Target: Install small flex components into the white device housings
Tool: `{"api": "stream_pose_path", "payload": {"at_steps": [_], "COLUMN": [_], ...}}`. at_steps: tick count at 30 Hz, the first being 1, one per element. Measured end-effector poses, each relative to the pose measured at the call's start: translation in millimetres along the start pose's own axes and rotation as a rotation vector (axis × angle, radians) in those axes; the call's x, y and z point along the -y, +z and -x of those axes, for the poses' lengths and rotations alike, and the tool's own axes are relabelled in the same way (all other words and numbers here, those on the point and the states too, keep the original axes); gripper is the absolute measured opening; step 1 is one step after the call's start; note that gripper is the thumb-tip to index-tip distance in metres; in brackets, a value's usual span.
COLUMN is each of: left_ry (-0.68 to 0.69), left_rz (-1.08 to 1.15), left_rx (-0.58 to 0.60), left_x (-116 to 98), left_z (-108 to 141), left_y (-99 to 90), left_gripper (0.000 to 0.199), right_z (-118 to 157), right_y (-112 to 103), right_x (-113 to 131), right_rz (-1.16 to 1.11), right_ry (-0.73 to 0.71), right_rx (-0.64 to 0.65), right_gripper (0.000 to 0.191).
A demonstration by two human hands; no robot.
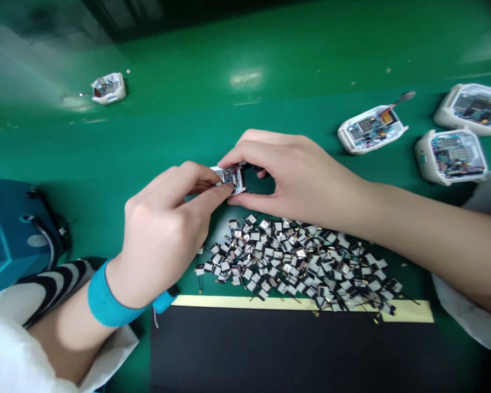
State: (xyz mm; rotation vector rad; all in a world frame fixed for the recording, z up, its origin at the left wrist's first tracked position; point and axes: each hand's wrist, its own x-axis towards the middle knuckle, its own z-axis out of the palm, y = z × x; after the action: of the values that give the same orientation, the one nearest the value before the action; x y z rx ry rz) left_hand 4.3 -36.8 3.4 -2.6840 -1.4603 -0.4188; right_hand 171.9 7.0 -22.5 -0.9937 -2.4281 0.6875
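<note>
A small white device housing point(238, 183) with an exposed circuit board is held between my two hands, in the middle of the head view. My left hand point(167, 218) grips its left part, with thumb and fingertips pressed over the board, and hides much of it. From the right, my right hand point(286, 169) closes round the same housing, index finger at its far edge and thumb at its near edge. Something small and dark shows by the curled fingers of the right hand, too hidden to name. Just below the hands lies a pile of small square parts with short black leads point(286, 256).
Open white housings with boards stand at the right point(372, 131), point(452, 155) and far left point(108, 88) on the green mat point(180, 71). A black sheet point(290, 349) with a yellow strip point(237, 302) lies in front. A blue box point(8, 229) with a cable stands left.
</note>
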Motion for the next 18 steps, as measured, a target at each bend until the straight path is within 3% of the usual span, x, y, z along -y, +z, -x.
{"api": "stream_pose_path", "payload": {"at_steps": [4, 18], "left_ry": [-0.025, 0.077], "left_rz": [0.013, 0.02], "left_rx": [0.008, -0.052], "left_x": [0.3, 4.0], "left_z": [0.2, 0.4], "left_y": [1.0, 4.2], "left_gripper": [0.021, 0.016], "right_z": [0.5, 3.0], "right_y": [0.7, -0.2], "right_x": [-1.0, -2.4], "right_rz": [0.004, -0.009], "right_ry": [-0.015, -0.082], "right_rx": [-0.004, -0.018], "right_gripper": [0.029, 0.029]}}
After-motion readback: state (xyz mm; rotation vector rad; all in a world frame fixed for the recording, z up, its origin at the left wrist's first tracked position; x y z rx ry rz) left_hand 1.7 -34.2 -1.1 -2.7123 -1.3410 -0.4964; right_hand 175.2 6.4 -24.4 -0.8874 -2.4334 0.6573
